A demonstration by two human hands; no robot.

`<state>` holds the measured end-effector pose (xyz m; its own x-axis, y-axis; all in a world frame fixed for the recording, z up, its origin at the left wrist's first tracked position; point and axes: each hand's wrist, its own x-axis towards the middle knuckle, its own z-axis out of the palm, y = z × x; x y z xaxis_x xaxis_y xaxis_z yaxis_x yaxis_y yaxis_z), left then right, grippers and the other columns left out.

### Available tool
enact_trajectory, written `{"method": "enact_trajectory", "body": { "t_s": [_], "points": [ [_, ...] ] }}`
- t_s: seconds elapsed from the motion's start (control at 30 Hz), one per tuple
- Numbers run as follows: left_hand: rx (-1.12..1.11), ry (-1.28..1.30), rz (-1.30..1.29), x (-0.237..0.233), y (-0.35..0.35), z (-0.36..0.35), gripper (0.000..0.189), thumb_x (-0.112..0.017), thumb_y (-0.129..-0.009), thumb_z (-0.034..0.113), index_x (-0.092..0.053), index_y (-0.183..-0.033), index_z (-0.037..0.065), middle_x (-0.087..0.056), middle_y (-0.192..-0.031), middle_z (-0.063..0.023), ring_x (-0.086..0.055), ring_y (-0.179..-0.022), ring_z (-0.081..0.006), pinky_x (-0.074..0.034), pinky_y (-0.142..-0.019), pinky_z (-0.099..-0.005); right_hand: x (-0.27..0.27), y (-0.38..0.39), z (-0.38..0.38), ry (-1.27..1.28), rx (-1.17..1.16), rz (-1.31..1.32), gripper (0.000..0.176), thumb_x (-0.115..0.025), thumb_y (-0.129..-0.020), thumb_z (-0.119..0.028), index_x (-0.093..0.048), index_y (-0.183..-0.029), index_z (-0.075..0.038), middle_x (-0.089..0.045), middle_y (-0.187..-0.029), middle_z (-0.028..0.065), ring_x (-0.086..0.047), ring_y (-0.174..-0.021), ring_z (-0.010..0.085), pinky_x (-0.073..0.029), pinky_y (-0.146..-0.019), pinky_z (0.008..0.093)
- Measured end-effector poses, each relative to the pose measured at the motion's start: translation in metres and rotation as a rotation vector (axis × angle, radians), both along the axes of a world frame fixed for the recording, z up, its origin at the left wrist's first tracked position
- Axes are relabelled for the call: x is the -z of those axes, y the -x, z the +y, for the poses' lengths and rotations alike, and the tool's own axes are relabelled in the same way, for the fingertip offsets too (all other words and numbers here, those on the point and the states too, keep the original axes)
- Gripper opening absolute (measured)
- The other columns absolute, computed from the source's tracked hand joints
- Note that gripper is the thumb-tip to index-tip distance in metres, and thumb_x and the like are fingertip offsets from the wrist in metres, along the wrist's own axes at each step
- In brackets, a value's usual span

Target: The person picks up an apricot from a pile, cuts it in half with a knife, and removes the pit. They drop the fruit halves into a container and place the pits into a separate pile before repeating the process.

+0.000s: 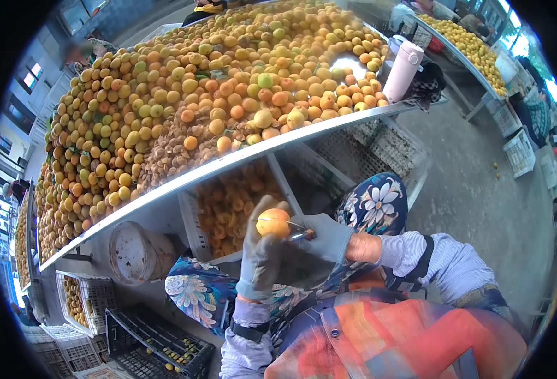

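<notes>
My left hand (257,262), in a grey glove, holds an orange-yellow apricot (272,223) between thumb and fingers. My right hand (330,238), gloved too, is closed around a small knife (302,234). Its thin blade reaches the apricot and lies across the fruit's side. Just beyond my hands, under the table edge, a white crate (193,225) holds apricot pieces (234,202). Above it, the metal-rimmed table (247,151) bears a large heap of whole apricots (183,82), with a pile of brown pits (171,151) near the front edge.
A pink bottle (404,71) stands at the table's right corner. A white bucket (141,252) sits under the table. At lower left are a black crate (155,335) and white crates (95,297). Another apricot-laden table (468,54) is at far right, with people around.
</notes>
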<state>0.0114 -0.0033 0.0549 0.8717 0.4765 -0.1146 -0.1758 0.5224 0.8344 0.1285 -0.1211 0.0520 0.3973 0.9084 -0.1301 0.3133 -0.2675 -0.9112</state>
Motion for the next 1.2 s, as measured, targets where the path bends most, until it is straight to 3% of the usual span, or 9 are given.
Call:
{"method": "enact_trajectory", "body": {
  "t_s": [0.17,0.37,0.53,0.67,0.83,1.0,1.07,1.13,1.2],
  "points": [
    [0.030,0.003,-0.012,-0.006,0.003,-0.005,0.081,-0.071,-0.080,0.047,-0.038,-0.136,-0.001,-0.054,-0.128,-0.0148,-0.056,-0.108,-0.0172,-0.043,-0.096,-0.0296,0.002,0.002,-0.006,-0.142,0.030,0.081,0.018,-0.055,-0.081,-0.012,-0.057,-0.097,-0.003,-0.061,-0.083,0.0215,-0.059,-0.080,0.0415,-0.046,-0.067,0.0406],
    [0.238,-0.345,0.127,-0.013,0.003,0.006,0.070,-0.072,-0.083,0.029,-0.039,-0.136,-0.002,-0.059,-0.117,-0.0121,-0.057,-0.105,-0.0155,-0.044,-0.093,-0.0261,0.009,-0.015,-0.011,0.018,-0.099,-0.157,0.024,-0.055,-0.079,-0.010,-0.059,-0.102,-0.004,-0.063,-0.085,0.0221,-0.060,-0.085,0.0427,-0.048,-0.071,0.0404],
    [-0.002,-0.001,-0.002,0.014,-0.004,-0.009,0.069,-0.073,-0.082,0.025,-0.039,-0.135,-0.002,-0.059,-0.114,-0.0104,-0.058,-0.101,-0.0152,-0.047,-0.089,-0.0257,0.022,0.001,-0.008,-0.072,0.058,0.106,0.023,-0.055,-0.080,-0.011,-0.060,-0.101,-0.004,-0.064,-0.084,0.0222,-0.063,-0.082,0.0399,-0.048,-0.070,0.0396],
    [0.014,0.128,-0.033,0.009,-0.008,-0.022,0.067,-0.072,-0.084,0.027,-0.040,-0.134,-0.002,-0.059,-0.115,-0.0115,-0.059,-0.099,-0.0167,-0.050,-0.087,-0.0299,0.037,0.011,-0.011,-0.051,0.147,0.155,0.024,-0.058,-0.078,-0.012,-0.060,-0.097,0.003,-0.064,-0.083,0.0228,-0.064,-0.081,0.0356,-0.048,-0.069,0.0379],
    [0.066,-0.153,-0.042,-0.006,-0.005,-0.013,0.061,-0.069,-0.086,0.026,-0.041,-0.133,-0.003,-0.059,-0.114,-0.0117,-0.059,-0.099,-0.0171,-0.049,-0.087,-0.0303,0.031,0.008,-0.015,-0.186,0.149,0.122,0.022,-0.059,-0.078,-0.012,-0.061,-0.095,0.001,-0.064,-0.083,0.0219,-0.064,-0.079,0.0358,-0.048,-0.068,0.0380],
    [0.196,-0.833,0.261,-0.006,-0.001,0.007,0.065,-0.071,-0.084,0.027,-0.041,-0.133,-0.003,-0.060,-0.113,-0.0106,-0.059,-0.099,-0.0160,-0.048,-0.087,-0.0290,0.022,-0.014,-0.019,0.003,-0.017,-0.086,0.020,-0.056,-0.078,-0.007,-0.061,-0.098,-0.004,-0.064,-0.085,0.0213,-0.064,-0.080,0.0365,-0.048,-0.069,0.0371],
    [0.160,-0.679,0.233,-0.002,-0.004,-0.002,0.069,-0.073,-0.082,0.028,-0.041,-0.134,-0.002,-0.060,-0.111,-0.0106,-0.059,-0.102,-0.0182,-0.047,-0.089,-0.0308,0.026,-0.009,-0.019,-0.026,0.003,-0.040,0.022,-0.057,-0.079,-0.008,-0.061,-0.100,-0.003,-0.065,-0.085,0.0199,-0.066,-0.080,0.0283,-0.048,-0.070,0.0355],
    [0.046,-0.010,0.019,-0.003,-0.009,-0.017,0.068,-0.072,-0.083,0.028,-0.040,-0.135,-0.001,-0.060,-0.111,-0.0110,-0.059,-0.103,-0.0190,-0.047,-0.091,-0.0317,0.024,-0.002,-0.018,-0.159,0.063,0.143,0.024,-0.058,-0.080,-0.009,-0.061,-0.103,-0.004,-0.066,-0.086,0.0182,-0.065,-0.081,0.0205,-0.048,-0.070,0.0346],
    [0.052,0.114,-0.047,0.008,-0.012,-0.025,0.063,-0.069,-0.085,0.026,-0.041,-0.134,-0.001,-0.060,-0.112,-0.0110,-0.059,-0.103,-0.0180,-0.048,-0.091,-0.0312,0.026,0.004,-0.021,-0.130,0.086,0.150,0.025,-0.058,-0.080,-0.010,-0.061,-0.104,-0.004,-0.067,-0.087,0.0177,-0.065,-0.082,0.0187,-0.048,-0.071,0.0346]
  ]
}}
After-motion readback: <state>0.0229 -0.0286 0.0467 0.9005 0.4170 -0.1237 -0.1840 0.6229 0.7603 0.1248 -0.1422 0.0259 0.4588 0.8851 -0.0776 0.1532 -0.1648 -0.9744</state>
